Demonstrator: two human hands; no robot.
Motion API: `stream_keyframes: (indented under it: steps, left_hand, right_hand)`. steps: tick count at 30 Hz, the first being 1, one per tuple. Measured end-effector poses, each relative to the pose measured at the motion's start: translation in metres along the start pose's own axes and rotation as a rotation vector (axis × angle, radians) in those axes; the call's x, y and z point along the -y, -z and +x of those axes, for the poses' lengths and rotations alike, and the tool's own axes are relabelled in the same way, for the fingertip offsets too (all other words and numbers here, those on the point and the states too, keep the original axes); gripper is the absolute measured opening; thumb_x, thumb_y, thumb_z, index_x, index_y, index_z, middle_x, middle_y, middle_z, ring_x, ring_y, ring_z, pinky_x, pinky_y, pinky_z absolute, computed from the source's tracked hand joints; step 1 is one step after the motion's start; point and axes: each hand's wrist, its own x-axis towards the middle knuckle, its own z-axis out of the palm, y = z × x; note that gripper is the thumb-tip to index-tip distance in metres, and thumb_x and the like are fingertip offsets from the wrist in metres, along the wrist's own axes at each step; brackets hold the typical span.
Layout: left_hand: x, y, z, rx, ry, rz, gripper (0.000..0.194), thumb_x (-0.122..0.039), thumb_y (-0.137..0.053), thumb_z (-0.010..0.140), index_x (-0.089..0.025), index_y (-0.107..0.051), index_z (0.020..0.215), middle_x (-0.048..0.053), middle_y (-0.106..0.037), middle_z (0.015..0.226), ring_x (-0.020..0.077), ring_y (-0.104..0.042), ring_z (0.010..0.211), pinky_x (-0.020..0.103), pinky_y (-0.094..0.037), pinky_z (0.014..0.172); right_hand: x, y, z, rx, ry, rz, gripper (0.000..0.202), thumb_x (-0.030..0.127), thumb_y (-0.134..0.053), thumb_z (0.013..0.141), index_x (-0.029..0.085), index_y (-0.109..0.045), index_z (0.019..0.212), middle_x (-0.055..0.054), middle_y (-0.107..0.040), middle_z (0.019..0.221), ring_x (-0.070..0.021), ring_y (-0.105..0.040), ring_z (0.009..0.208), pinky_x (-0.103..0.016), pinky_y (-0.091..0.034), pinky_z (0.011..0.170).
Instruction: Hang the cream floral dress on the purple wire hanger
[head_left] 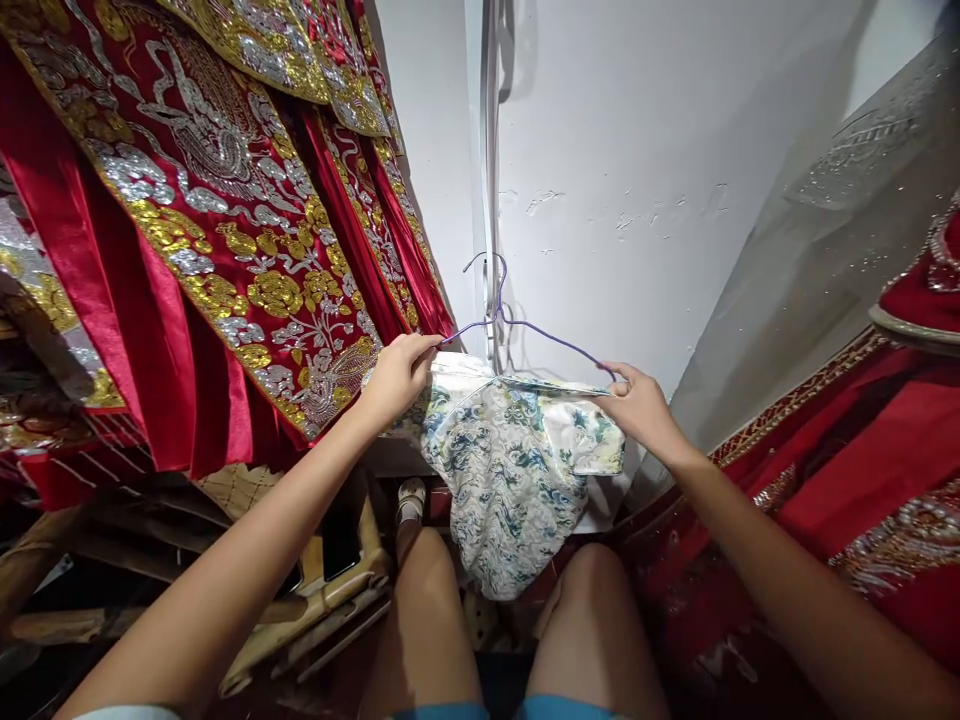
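A short-sleeved white garment [510, 470] with a blue, green and yellow print hangs between my hands, above my knees. Its collar side is up, against a purple wire hanger [551, 335] whose hook points upward. My left hand [401, 375] pinches the garment's shoulder and the hanger's left arm. On the other side my right hand [634, 400] has its fingers closed on the other shoulder, at the hanger's right end. How far the hanger's ends reach inside the cloth is hidden.
Red robes [217, 200] with gold and silver sequins hang on the left. A bamboo chair [330, 600] stands lower left. Ahead is a white wall [615, 150]. More red embroidered cloth [885, 450] is at the right, beside a clear plastic sheet [832, 220].
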Motion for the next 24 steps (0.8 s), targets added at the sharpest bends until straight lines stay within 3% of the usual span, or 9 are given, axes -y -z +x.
stream_keyframes:
  steps: [2,7,9,11,14,19,22,24]
  left_hand:
    - [0.001,0.003,0.002,-0.02,0.018,0.07,0.035,-0.028,-0.042,0.096,-0.015,-0.071,0.109,0.013,-0.069,0.101,0.0282,-0.059,0.097,0.042,-0.048,0.09]
    - [0.006,0.018,0.0,-0.069,0.128,0.068,0.034,-0.041,-0.043,0.098,-0.019,-0.069,0.098,0.009,-0.068,0.095,0.0265,-0.061,0.095,0.039,-0.046,0.09]
    - [0.008,0.021,-0.002,-0.074,0.16,-0.002,0.035,-0.044,-0.047,0.097,-0.019,-0.07,0.104,0.008,-0.071,0.1,0.025,-0.063,0.095,0.035,-0.047,0.089]
    - [0.009,0.021,-0.004,-0.089,0.196,-0.074,0.037,-0.047,-0.051,0.095,-0.019,-0.07,0.11,0.007,-0.073,0.104,0.0237,-0.065,0.094,0.032,-0.048,0.085]
    - [0.012,0.017,-0.004,-0.098,0.252,-0.17,0.038,-0.048,-0.053,0.094,-0.018,-0.071,0.108,0.006,-0.074,0.096,0.022,-0.067,0.085,0.03,-0.048,0.076]
    - [0.019,0.023,0.002,-0.149,0.293,-0.24,0.036,-0.046,-0.057,0.091,-0.016,-0.072,0.101,0.003,-0.068,0.073,0.0187,-0.064,0.068,0.027,-0.048,0.065]
    - [0.021,0.029,0.003,-0.124,0.264,-0.213,0.035,-0.045,-0.058,0.09,-0.016,-0.073,0.1,0.005,-0.072,0.082,0.0192,-0.065,0.074,0.027,-0.047,0.067]
    - [0.019,0.03,0.002,-0.082,0.24,-0.196,0.036,-0.046,-0.057,0.089,-0.017,-0.073,0.103,0.006,-0.075,0.095,0.0212,-0.066,0.084,0.028,-0.048,0.073]
  right_hand:
    - [0.01,0.013,0.009,0.17,-0.046,-0.054,0.048,0.034,-0.076,0.064,0.01,-0.072,0.105,0.007,-0.047,0.05,-0.0106,-0.038,0.046,-0.025,-0.027,0.046]
    - [0.042,0.05,0.018,0.748,-0.145,0.066,0.038,0.048,-0.081,0.067,0.013,-0.077,0.082,-0.007,-0.07,0.07,-0.0171,-0.057,0.058,-0.027,-0.039,0.051]
    - [0.048,0.055,0.019,0.839,-0.239,0.202,0.036,0.049,-0.08,0.067,0.014,-0.076,0.073,-0.007,-0.068,0.062,-0.0157,-0.054,0.05,-0.028,-0.039,0.047]
    - [0.048,0.048,0.018,0.82,-0.301,0.385,0.034,0.048,-0.078,0.064,0.014,-0.072,0.068,-0.005,-0.064,0.056,-0.0156,-0.054,0.046,-0.029,-0.042,0.047]
    - [0.041,0.017,0.007,0.749,-0.33,0.65,0.043,0.053,-0.069,0.065,0.014,-0.072,0.083,-0.009,-0.071,0.071,-0.0245,-0.068,0.064,-0.038,-0.053,0.061]
    - [0.025,-0.038,-0.022,0.5,-0.253,0.781,0.067,0.076,-0.048,0.077,0.019,-0.068,0.106,-0.012,-0.074,0.09,-0.0319,-0.071,0.091,-0.045,-0.056,0.08]
    - [0.021,-0.045,-0.026,0.403,-0.266,0.753,0.071,0.081,-0.036,0.084,0.021,-0.068,0.106,-0.012,-0.073,0.086,-0.032,-0.07,0.097,-0.044,-0.054,0.083]
    - [0.023,-0.041,-0.021,0.4,-0.285,0.721,0.068,0.079,-0.038,0.086,0.021,-0.069,0.104,-0.011,-0.073,0.083,-0.0321,-0.069,0.1,-0.043,-0.054,0.085]
